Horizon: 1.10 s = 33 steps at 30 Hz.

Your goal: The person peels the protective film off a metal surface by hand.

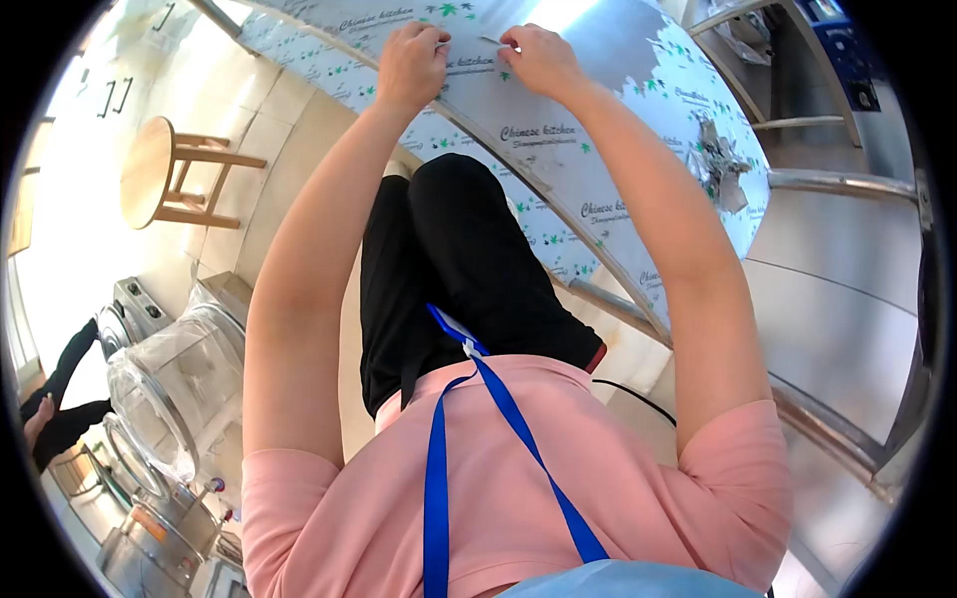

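Both hands are over a metal table [608,45] whose surface is partly covered by a protective film [558,164] printed "Chinese kitchen" with green leaves. My left hand [412,68] is closed near the table's front edge, its thumb and fingertips pinched together. My right hand [543,60] also pinches, to the right of it. A thin pale sliver [489,40] shows beside the right fingertips; whether they grip it is unclear. What the left fingers hold is too small to name. Bare shiny metal shows beyond the torn edge of the film.
Crumpled film scraps [723,167] lie on the table at right. A metal frame rack [837,179] stands beyond them. To the left are a wooden stool [150,171] and plastic-wrapped metal equipment [164,384]. Another person's dark-clothed leg [75,349] appears at far left.
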### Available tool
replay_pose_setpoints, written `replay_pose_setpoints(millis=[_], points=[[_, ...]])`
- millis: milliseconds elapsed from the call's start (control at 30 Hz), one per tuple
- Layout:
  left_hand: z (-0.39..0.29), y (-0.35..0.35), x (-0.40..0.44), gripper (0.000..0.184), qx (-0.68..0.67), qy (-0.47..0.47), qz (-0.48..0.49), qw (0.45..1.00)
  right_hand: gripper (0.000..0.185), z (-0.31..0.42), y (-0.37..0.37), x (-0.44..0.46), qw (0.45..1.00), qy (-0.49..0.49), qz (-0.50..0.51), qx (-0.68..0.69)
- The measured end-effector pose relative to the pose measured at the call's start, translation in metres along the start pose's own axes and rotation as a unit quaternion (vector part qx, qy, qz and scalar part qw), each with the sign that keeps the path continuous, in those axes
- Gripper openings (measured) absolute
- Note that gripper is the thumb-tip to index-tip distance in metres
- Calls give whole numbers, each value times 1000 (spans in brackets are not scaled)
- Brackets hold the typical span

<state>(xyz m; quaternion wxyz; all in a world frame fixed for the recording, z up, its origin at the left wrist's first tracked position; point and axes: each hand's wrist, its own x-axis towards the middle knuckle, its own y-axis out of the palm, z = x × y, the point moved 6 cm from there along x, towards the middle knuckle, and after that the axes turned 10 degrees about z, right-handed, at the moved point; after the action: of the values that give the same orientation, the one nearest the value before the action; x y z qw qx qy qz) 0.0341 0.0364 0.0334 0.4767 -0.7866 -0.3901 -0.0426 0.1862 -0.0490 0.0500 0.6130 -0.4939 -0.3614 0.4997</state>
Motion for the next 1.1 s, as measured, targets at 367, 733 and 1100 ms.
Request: replay_pose_setpoints(millis=[367,733,1100], points=[[16,5,2,17,-112,-78,60,989,19,-8,31,61,982,-46,134,-126],[-13,35,52,11,1,91,192,977,15,-35,-8,29,989,-89,17,121],[-8,45,52,10,14,169,151,974,4,-6,2,31,977,-211,24,-4]])
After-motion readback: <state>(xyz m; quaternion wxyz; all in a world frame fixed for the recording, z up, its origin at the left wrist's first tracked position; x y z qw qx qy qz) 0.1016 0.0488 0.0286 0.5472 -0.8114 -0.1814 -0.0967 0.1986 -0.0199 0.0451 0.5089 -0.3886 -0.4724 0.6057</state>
